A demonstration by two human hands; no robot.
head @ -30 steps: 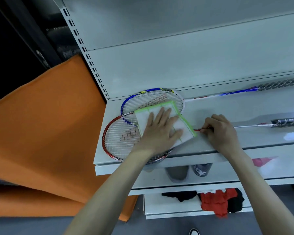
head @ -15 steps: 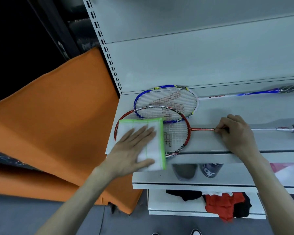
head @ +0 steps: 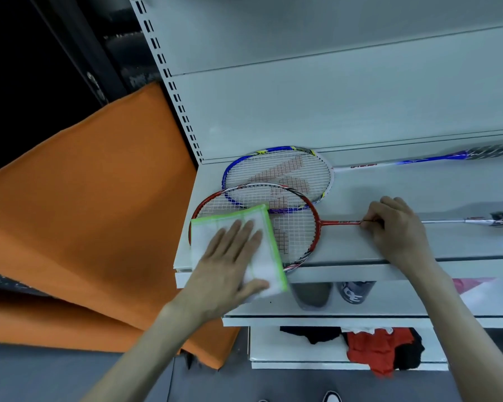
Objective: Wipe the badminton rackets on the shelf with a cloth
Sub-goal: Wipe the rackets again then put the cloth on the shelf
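Two badminton rackets lie on the white shelf (head: 418,192). The red racket (head: 296,236) is in front, its head partly over the blue racket (head: 276,172) behind it. A white cloth with a green border (head: 266,250) covers the left part of the red racket's head and hangs past the shelf's front edge. My left hand (head: 230,262) lies flat on the cloth with its fingers spread. My right hand (head: 395,227) is closed around the red racket's thin shaft, pinning it to the shelf.
Orange fabric (head: 93,213) hangs to the left of the shelf. A slotted upright (head: 169,76) runs up the shelf's left side. Lower shelves hold grey shoes (head: 314,294) and red and black clothing (head: 381,349). The shelf's back panel stands right behind the blue racket.
My left hand has slid the cloth leftward across the red racket's head, from its right side to its left edge. My right hand has kept its grip on the shaft.
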